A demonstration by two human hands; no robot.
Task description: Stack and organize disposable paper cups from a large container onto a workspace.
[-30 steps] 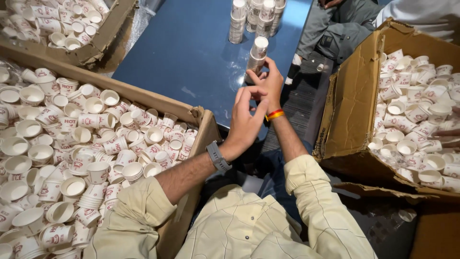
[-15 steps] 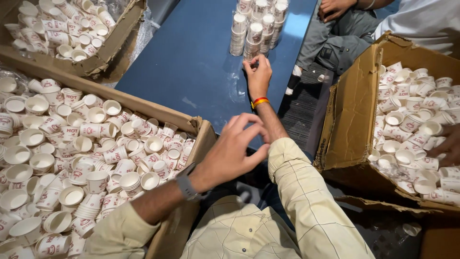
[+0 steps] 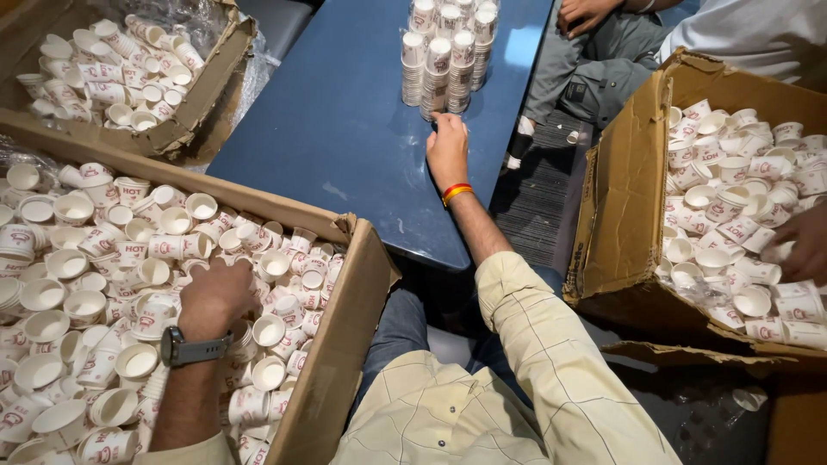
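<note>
Down among the loose paper cups [image 3: 129,284] in the cardboard box [image 3: 336,362], the left hand [image 3: 215,297] is plunged palm down, its grip curled into the heap; whether the fingers have closed on a cup cannot be told, as they are buried. A grey watch [image 3: 185,349] sits on that wrist. Well ahead of it, the right hand [image 3: 448,151] rests on the blue bench [image 3: 336,129], its grip touching the foot of the stacked cups [image 3: 444,52] that stand upright just beyond the fingertips; the fingers point forward, and whether they are pinching the nearest stack cannot be told. An orange band [image 3: 457,191] circles that wrist. Right of this hand stands a second box of cups [image 3: 741,215], with another person's hand [image 3: 801,241] reaching into it. A third box [image 3: 112,69] lies beyond the left hand.
</note>
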